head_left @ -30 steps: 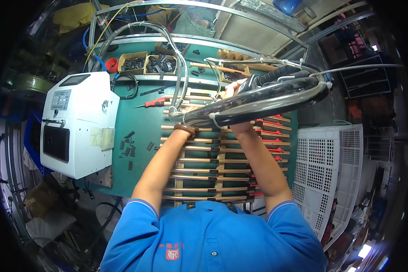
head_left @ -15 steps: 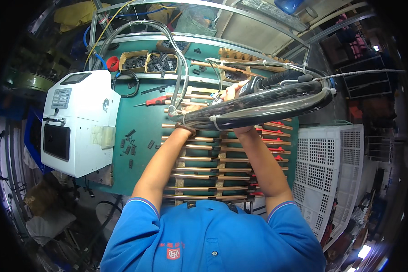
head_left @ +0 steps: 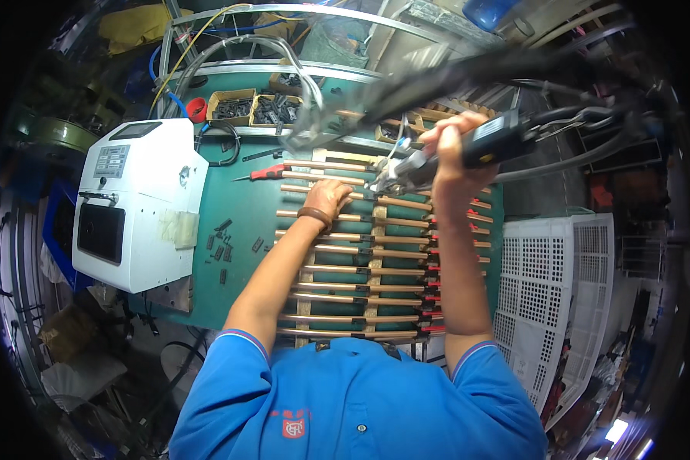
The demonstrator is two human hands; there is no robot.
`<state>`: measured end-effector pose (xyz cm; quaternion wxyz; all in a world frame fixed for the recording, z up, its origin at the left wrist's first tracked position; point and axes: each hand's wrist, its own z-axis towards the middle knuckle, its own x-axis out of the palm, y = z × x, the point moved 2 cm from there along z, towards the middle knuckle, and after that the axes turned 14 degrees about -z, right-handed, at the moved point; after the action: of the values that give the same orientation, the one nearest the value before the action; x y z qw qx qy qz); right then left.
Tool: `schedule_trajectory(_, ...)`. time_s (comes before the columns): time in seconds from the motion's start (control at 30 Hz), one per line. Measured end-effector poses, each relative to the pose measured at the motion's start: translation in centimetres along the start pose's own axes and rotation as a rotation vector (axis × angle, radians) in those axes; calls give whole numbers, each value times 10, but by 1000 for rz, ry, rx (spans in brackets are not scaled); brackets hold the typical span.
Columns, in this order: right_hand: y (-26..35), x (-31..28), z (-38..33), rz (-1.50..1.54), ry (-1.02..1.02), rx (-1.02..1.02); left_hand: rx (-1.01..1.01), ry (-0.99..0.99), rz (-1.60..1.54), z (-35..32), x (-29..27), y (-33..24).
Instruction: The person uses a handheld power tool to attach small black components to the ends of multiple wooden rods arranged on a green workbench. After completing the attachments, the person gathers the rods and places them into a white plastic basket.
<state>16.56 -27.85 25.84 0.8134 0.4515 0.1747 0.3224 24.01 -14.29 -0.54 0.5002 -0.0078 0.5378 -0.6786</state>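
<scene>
My left hand [head_left: 330,198], with a brown bracelet at the wrist, is closed on a copper-coloured tube [head_left: 294,188] near its left part. My right hand [head_left: 454,157] grips a black handheld power tool [head_left: 494,140] with a metal nose. The nose points down-left, close to a small black piece [head_left: 371,194] on that tube. Below, several similar copper-coloured tubes [head_left: 326,297] lie side by side across wooden strips [head_left: 376,236]. Many carry black pieces near the middle and red parts toward the right.
A white machine [head_left: 138,207] stands at the left. Nearby lie a red-handled pointed tool [head_left: 267,173] and loose black pieces [head_left: 221,251]. Boxes of black parts [head_left: 277,111] and a red cup [head_left: 196,110] are behind. A thick hose [head_left: 429,88], blurred, arches overhead; a white perforated crate [head_left: 535,284] stands right.
My right hand and the tool have moved right. The hose has swung up and away, uncovering my left hand and the tubes beneath.
</scene>
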Motion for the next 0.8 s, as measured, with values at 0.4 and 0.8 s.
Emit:
schedule_trajectory(0.4,16,-14,-29,-30,-99,182,-221,227,-54,-28,16,-38)
schedule_trajectory(0.8,-26,-16,-71,-422,-110,-152,-172,194,-50,-30,21,-33)
